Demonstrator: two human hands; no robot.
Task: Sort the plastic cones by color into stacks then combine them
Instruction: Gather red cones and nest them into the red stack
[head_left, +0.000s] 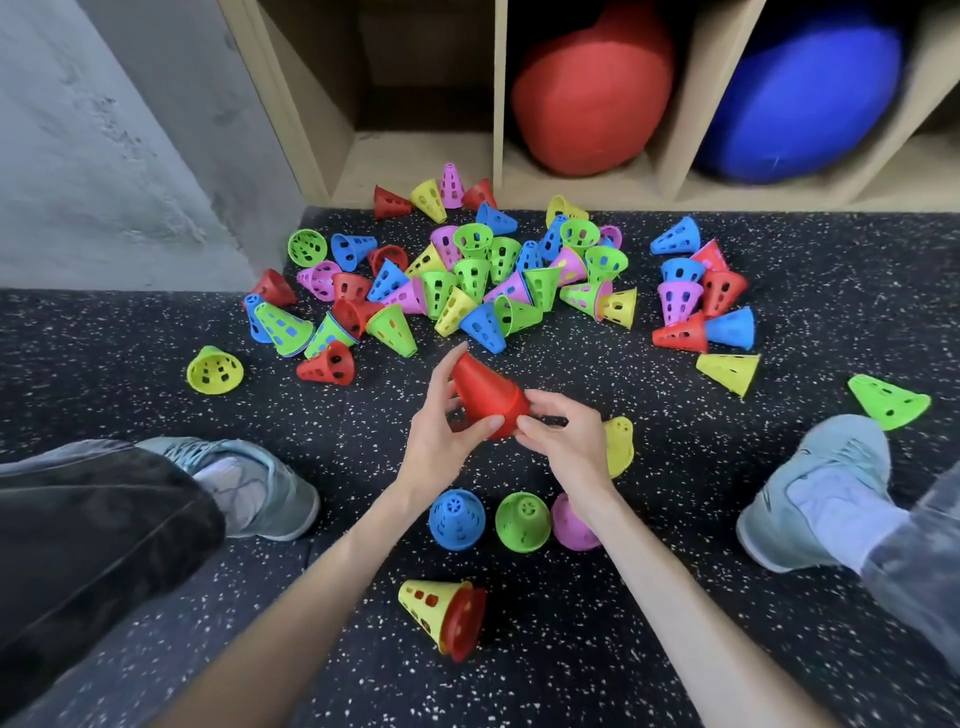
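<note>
Red cone (483, 389) held above speckled floor (623, 597), tip pointing away, between both hands; left hand (441, 426) fingers curled round its side; right hand (561, 436) fingertips pinching its rim; blue cone (457, 519), green cone (522, 522), pink cone (571, 525) upright in row below hands; mixed cone pile (467, 280) beyond, near wooden shelf (498, 104); shoes either side.

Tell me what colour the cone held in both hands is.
Red. The cone sits between the left hand and right hand, clearest in the head view.
</note>
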